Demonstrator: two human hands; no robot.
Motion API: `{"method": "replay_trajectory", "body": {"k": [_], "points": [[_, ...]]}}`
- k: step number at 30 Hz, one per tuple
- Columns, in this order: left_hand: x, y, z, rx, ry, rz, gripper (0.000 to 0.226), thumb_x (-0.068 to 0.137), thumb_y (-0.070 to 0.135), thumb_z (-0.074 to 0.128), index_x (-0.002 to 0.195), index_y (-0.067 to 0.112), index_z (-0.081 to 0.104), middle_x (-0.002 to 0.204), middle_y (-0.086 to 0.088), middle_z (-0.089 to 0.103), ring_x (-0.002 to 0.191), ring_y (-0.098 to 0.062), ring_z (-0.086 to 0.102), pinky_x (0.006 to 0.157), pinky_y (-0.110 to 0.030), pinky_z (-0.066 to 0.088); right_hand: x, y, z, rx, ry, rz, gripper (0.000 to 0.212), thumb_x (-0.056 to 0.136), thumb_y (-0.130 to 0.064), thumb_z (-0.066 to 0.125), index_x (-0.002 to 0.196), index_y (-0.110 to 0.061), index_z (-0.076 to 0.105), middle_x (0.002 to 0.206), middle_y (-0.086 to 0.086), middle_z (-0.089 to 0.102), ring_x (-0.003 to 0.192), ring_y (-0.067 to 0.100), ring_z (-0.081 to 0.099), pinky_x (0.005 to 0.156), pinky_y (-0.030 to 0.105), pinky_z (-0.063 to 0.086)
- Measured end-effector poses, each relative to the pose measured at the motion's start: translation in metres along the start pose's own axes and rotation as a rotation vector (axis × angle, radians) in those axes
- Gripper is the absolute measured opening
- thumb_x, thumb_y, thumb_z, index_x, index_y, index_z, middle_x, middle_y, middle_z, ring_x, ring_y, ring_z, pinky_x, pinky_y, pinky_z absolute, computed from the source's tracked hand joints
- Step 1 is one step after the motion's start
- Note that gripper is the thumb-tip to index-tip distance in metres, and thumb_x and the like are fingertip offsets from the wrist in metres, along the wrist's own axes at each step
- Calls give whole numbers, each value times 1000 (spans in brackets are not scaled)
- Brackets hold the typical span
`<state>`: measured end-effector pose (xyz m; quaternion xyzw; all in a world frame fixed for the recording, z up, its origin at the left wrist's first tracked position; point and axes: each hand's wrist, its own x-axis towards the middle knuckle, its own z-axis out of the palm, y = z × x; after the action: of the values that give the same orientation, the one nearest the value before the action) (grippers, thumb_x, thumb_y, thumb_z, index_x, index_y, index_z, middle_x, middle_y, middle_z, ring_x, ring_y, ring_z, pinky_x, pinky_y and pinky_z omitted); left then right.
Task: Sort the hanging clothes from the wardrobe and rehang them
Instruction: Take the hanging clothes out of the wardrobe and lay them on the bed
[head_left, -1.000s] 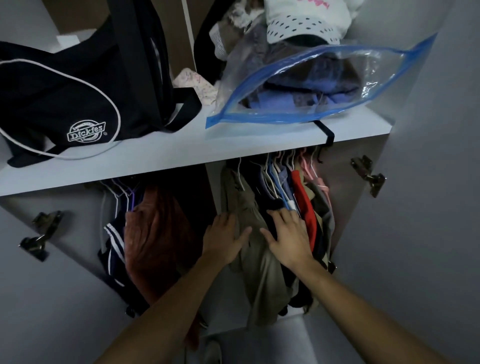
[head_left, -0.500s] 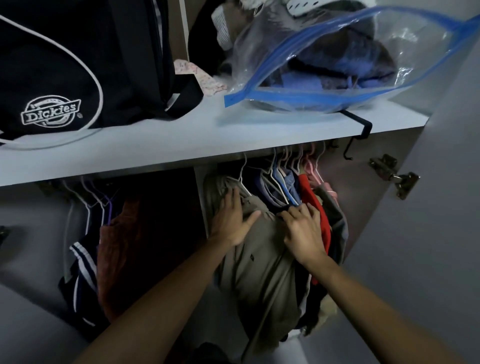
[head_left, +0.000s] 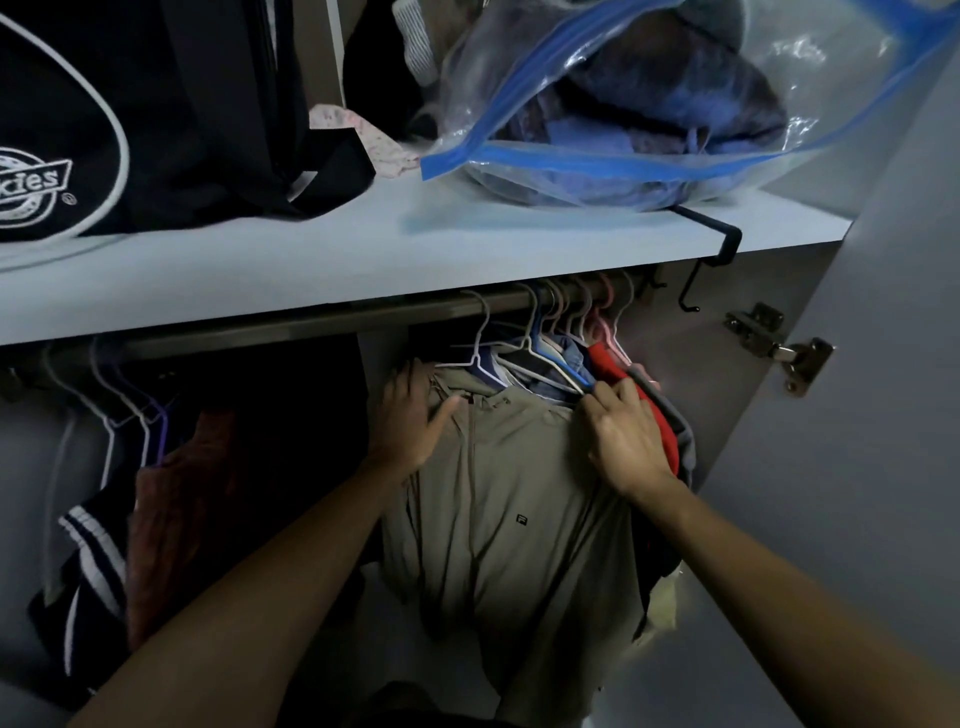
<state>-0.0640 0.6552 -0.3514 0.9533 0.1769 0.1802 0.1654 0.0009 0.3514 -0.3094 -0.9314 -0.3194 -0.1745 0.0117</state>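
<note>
A khaki zip jacket hangs front-most in a tight bunch of clothes on the rail, on a white hanger. My left hand lies on the jacket's left shoulder, fingers extended, thumb across the collar. My right hand grips the jacket's right shoulder, its fingers curled over the edge next to a red garment. Behind hang blue and dark garments on white, blue and pink hangers. A second group hangs at the left: a rust-red top and a navy garment with white stripes.
The white shelf above carries a black Dickies bag and a clear zip bag with blue trim full of folded clothes. A black hook hangs off the shelf edge. The open door with its hinge stands at the right.
Both hands moved up the khaki jacket to its shoulders. The jacket has turned front-on and spread wide. The view has come nearer and the rail now shows.
</note>
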Motion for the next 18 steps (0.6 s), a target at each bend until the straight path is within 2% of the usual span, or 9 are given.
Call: {"method": "replay_trajectory", "body": {"k": [3, 7, 10, 12, 14, 15, 18], "points": [[5, -26, -7, -51, -21, -12, 64, 107, 51, 46, 155, 10, 40, 153, -20, 46, 142, -39, 41, 114, -47, 38, 4, 4, 1, 10, -19, -4, 49, 57, -8, 81, 101, -10, 59, 108, 7, 54, 96, 33, 44, 68, 47, 47], [2, -46, -12, -55, 27, 41, 40, 109, 41, 44, 126, 8, 58, 128, -21, 57, 115, -42, 55, 94, -47, 46, 4, 5, 0, 24, -34, 1, 47, 60, -10, 78, 102, -10, 56, 110, 8, 52, 96, 31, 42, 74, 49, 49], [-8, -46, -16, -38, 67, 66, 57, 104, 53, 24, 106, 8, 60, 111, -22, 61, 99, -41, 56, 82, -46, 47, 1, 7, 0, 112, 9, 22, 37, 66, -9, 68, 99, -13, 49, 106, 8, 48, 94, 30, 40, 76, 48, 46], [-15, -47, -19, -88, 113, 84, 64, 102, 57, 17, 96, 9, 59, 99, -20, 64, 92, -39, 58, 75, -46, 49, 0, 10, 0, 168, 47, 30, 25, 79, -11, 61, 99, -15, 47, 104, 7, 48, 95, 30, 41, 75, 47, 45], [-18, -48, -21, -116, 164, 102, 60, 103, 57, 20, 90, 12, 57, 91, -16, 65, 84, -37, 61, 67, -44, 50, 0, 12, 0, 206, 93, 29, 11, 98, -23, 55, 102, -17, 47, 104, 5, 50, 97, 28, 43, 75, 42, 42], [-20, -48, -23, -116, 194, 104, 57, 104, 57, 23, 89, 14, 57, 88, -14, 65, 80, -36, 62, 64, -42, 50, 0, 13, -1, 221, 100, 31, 13, 104, -30, 51, 104, -17, 48, 104, 4, 51, 98, 27, 44, 74, 40, 40], [-25, -49, -32, -94, 310, 116, 49, 106, 53, 32, 88, 16, 59, 85, -11, 67, 76, -34, 65, 58, -35, 45, 1, 9, -6, 259, 129, 35, 16, 107, -33, 48, 103, -18, 48, 102, 5, 54, 99, 29, 48, 71, 39, 40]]}}
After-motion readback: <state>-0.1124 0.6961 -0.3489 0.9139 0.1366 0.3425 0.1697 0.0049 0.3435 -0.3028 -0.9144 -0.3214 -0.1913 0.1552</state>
